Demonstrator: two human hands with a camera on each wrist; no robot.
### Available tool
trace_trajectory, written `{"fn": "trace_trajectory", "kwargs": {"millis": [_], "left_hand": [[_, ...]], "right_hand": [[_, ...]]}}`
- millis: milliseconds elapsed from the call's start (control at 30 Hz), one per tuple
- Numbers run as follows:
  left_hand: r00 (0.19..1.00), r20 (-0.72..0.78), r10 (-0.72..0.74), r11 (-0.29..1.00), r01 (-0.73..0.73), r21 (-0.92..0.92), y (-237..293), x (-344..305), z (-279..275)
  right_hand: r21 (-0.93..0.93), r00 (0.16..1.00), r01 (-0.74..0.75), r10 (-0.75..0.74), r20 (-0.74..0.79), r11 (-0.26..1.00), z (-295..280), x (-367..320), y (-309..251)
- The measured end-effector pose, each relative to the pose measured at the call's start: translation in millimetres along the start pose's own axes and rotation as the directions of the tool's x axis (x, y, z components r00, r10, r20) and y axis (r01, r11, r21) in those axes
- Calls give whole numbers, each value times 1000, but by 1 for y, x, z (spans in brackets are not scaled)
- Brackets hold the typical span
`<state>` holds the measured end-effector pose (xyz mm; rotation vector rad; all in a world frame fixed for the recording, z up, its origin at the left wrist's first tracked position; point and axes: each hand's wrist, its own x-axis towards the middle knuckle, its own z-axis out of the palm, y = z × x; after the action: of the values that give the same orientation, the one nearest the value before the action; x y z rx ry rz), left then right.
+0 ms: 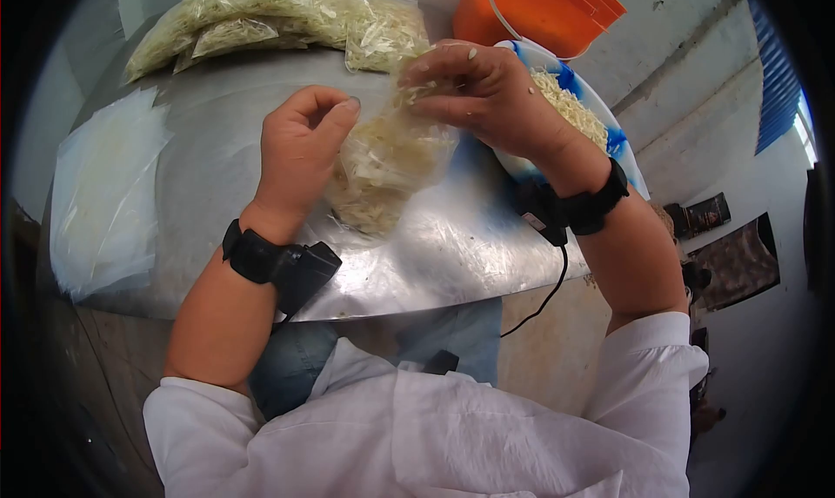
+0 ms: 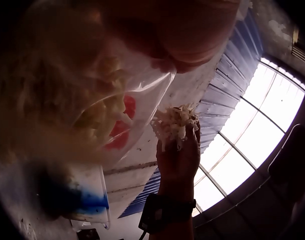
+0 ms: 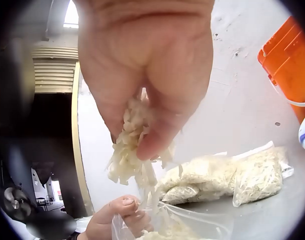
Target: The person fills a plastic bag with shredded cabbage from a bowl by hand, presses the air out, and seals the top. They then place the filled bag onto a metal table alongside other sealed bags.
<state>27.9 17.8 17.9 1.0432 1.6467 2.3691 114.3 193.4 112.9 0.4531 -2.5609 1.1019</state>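
Pale shredded strips (image 3: 130, 150) hang in a clump from my right hand (image 1: 500, 98), pinched between its thumb and fingers. Below that clump is a clear plastic bag (image 1: 383, 180), partly filled with the same shreds. My left hand (image 1: 300, 154) grips the bag's upper edge with thumb and curled fingers. In the right wrist view the bag's mouth stands apart, and strips dangle over it beside the left hand (image 3: 117, 215). A few bits stick to the back of the right hand. Close to the right forearm, a blue and white basin (image 1: 613, 141) contains a heap of shreds (image 1: 570, 106).
Several filled bags (image 1: 287, 15) are piled at the back of the metal table (image 1: 209, 150). Flat plastic bags (image 1: 104, 193) lie stacked at the left. An orange bucket (image 1: 535, 11) stands behind the basin. A black cable (image 1: 548, 302) hangs from the right wrist's camera past the table's front edge.
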Motion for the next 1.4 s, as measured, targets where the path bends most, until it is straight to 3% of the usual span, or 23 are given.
{"fn": "trace_trajectory", "kwargs": {"millis": [33, 67, 100, 300, 467, 700, 767, 1000, 1067, 1100, 1167, 1267, 1400], "left_hand": [[1000, 3, -5, 1000, 5, -3, 1, 0, 0], [1000, -5, -5, 1000, 5, -2, 2, -1, 0], [1000, -5, -19, 1000, 19, 3, 3, -1, 1], [999, -6, -49, 998, 49, -25, 2, -1, 0], [996, -13, -91, 995, 91, -47, 7, -2, 3], [995, 73, -66, 998, 65, 17, 18, -5, 1], [990, 107, -87, 996, 85, 27, 21, -4, 1], [995, 16, -97, 995, 97, -2, 18, 0, -1], [995, 7, -98, 995, 98, -10, 17, 1, -3], [994, -16, -105, 994, 105, 13, 17, 1, -3], [994, -38, -106, 993, 107, 41, 17, 3, -4], [991, -34, -129, 991, 130, 23, 17, 3, -5], [991, -42, -127, 991, 129, 36, 18, 1, -2]], "right_hand": [[1, 1000, 4, -4, 7, 1000, 5, -1, 5], [-216, 983, 180, -184, 5, 960, 9, -2, 9], [-419, 934, 338, -355, 41, 843, 13, -3, 11], [-362, 945, 322, -319, 72, 875, 29, -11, 13], [-302, 919, 373, -306, 249, 877, 37, -9, 9], [-226, 890, 263, -145, 432, 938, 41, 4, 4], [-370, 876, 40, 145, 459, 928, 41, 11, 0], [-444, 856, 39, 199, 477, 895, 30, 18, -22], [-278, 922, 108, 8, 386, 955, 23, 14, -20], [-278, 923, 112, 4, 384, 954, 20, 13, -21], [-404, 937, 56, 91, 337, 913, 15, 13, -31], [-435, 958, -45, 163, 238, 900, 12, 16, -44], [-398, 960, 26, 88, 265, 917, 26, 12, -25]]}}
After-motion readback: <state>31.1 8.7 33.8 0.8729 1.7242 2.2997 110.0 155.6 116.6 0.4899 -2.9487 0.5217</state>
